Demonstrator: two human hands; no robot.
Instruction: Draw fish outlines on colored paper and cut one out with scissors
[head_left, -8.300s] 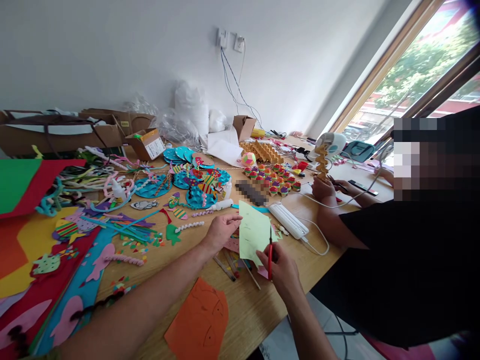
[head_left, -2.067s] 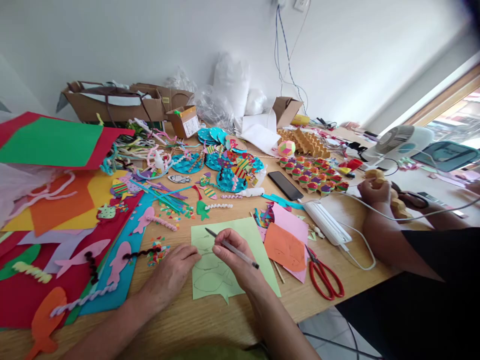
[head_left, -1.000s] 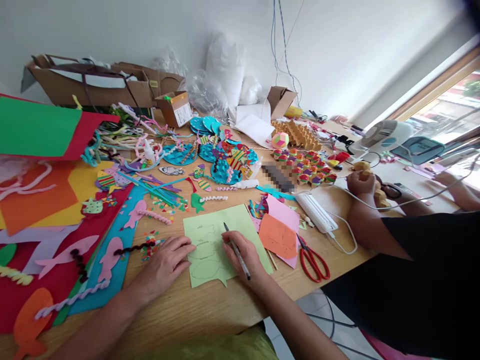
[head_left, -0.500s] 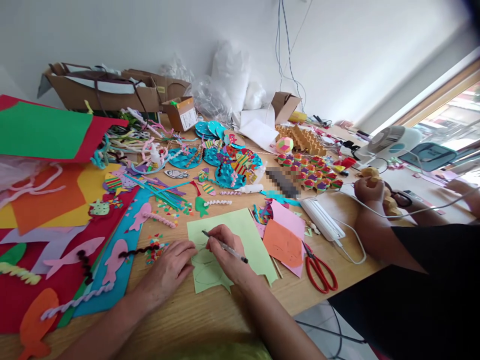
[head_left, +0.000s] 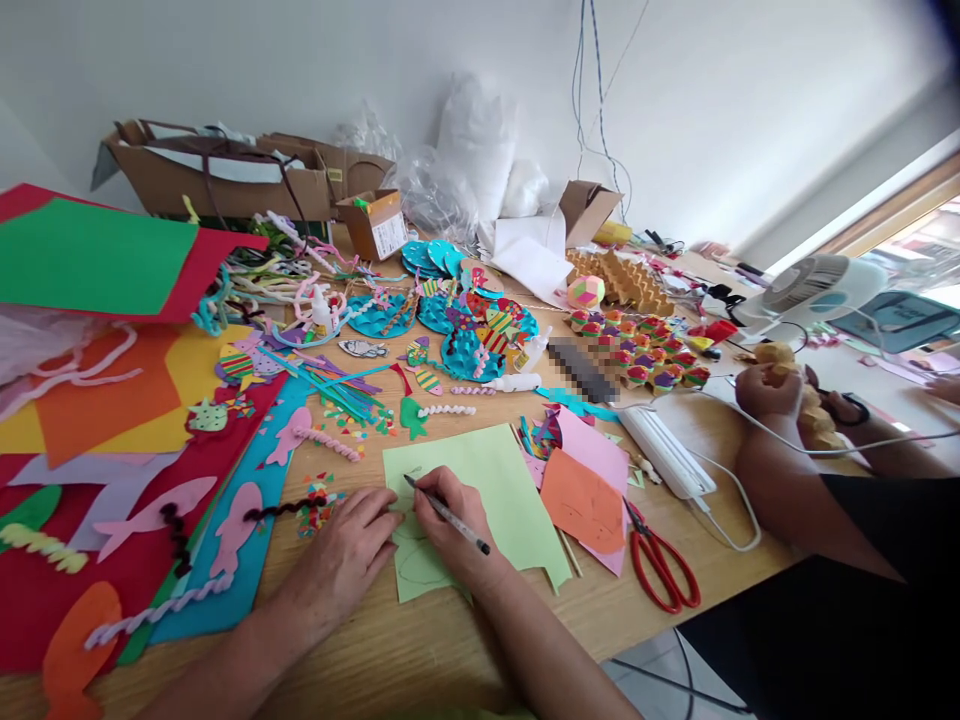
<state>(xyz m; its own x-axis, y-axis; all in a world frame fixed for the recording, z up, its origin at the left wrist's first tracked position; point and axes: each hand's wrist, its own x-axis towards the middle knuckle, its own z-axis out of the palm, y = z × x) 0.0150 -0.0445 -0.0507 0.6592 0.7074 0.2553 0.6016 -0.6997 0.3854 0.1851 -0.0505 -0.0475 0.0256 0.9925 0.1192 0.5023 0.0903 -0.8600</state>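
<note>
My right hand [head_left: 454,520] grips a pen [head_left: 459,524] with a clear barrel and dark cap end, its tip on a light green sheet of paper [head_left: 495,490]. Curved outlines drawn in dark line show on the sheet's left part, partly under my hand. My left hand [head_left: 356,545] lies flat with fingers stretched out, fingertips on the sheet's left edge. Right of the sheet are an orange paper piece [head_left: 581,500] with faint drawn lines, a pink sheet [head_left: 596,440] beneath it, and red-handled scissors [head_left: 664,565].
Fish cutouts [head_left: 238,525] with pipe-cleaner twists lie on coloured sheets at left. Behind are blue painted plates [head_left: 381,316], a glue bottle [head_left: 516,383], a white power strip [head_left: 666,455] and cardboard boxes [head_left: 232,185]. At right, a co-worker's hands [head_left: 769,395] hold tan, bumpy material near a fan [head_left: 814,290].
The view has shifted slightly, so the table's things sit further right. The pen tip has moved slightly down on the green sheet; my left hand stays at its edge.
</note>
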